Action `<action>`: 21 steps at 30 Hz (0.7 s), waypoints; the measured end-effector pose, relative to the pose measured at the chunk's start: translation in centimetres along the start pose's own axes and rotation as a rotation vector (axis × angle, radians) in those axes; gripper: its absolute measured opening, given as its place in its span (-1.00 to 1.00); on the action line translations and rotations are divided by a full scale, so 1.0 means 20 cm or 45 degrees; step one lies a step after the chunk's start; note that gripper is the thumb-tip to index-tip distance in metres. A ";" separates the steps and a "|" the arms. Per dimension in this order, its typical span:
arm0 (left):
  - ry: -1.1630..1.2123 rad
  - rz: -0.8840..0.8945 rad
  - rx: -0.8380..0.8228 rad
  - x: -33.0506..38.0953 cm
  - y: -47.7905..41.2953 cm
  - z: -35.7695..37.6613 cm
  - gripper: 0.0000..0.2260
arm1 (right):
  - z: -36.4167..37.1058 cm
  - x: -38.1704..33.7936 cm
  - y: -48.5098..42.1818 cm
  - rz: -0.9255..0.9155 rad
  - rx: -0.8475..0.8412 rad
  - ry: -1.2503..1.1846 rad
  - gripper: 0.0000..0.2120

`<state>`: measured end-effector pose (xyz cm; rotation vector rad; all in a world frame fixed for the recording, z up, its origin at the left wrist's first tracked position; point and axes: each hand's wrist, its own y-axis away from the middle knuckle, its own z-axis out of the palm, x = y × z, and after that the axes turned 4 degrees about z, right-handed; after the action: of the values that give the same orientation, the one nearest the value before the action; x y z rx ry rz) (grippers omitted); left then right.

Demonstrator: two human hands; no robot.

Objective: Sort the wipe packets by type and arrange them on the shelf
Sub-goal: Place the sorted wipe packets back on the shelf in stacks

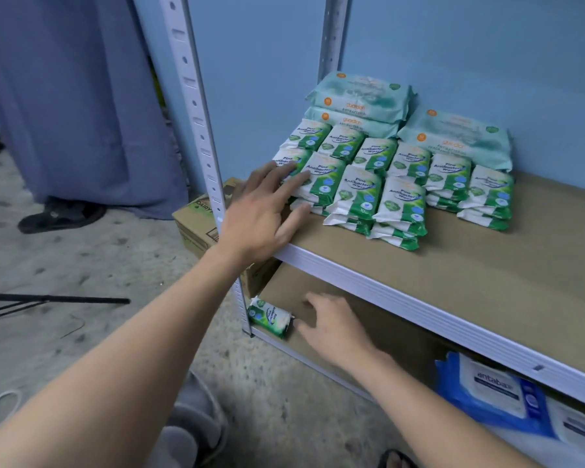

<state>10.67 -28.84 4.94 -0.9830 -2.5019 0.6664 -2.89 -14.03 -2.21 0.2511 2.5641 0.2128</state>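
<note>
Both hands released: left hand (263, 216) on green packet stack (358, 194); lone packet (270, 317) beside right hand (333, 329).

We note soft, even, bluish light, a dim shadowed bay beneath the upper shelf (487, 265), wide-angle bowing of the shelf upright (196, 106), and mild softness throughout, strongest on the left forearm (115, 359) near the bottom edge.
</note>
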 end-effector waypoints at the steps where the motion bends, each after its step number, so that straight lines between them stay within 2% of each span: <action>1: -0.007 0.008 0.017 0.00 0.00 0.00 -0.55 | 0.05 0.04 -0.06 0.058 -0.021 -0.009 -0.64; 6: -0.007 0.027 0.077 -0.01 0.00 0.03 -0.56 | 0.34 0.22 -0.33 0.326 -0.096 -0.143 -0.62; 10: 0.018 0.018 0.127 -0.02 0.00 0.05 -0.58 | 0.57 0.28 -0.48 0.443 -0.141 -0.217 -0.64; 13: 0.013 0.016 0.150 -0.02 0.01 0.06 -0.59 | 0.72 0.31 -0.57 0.487 -0.138 -0.229 -0.73; 15: 0.012 0.030 0.164 -0.02 0.00 0.06 -0.60 | 0.82 0.33 -0.64 0.506 -0.157 -0.248 -0.64; 18: 0.022 0.035 0.184 -0.02 0.00 0.07 -0.60 | 0.94 0.35 -0.74 0.486 -0.202 -0.292 -0.36; 19: 0.022 0.032 0.186 -0.02 0.00 0.07 -0.60 | 0.96 0.34 -0.76 0.474 -0.221 -0.280 -0.34; 21: 0.022 0.022 0.192 -0.02 0.00 0.07 -0.60 | 0.99 0.33 -0.77 0.449 -0.243 -0.247 -0.44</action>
<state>10.22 -29.61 3.66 -0.9526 -2.3908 0.8346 0.17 -25.57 -25.16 0.6192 2.2739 0.5335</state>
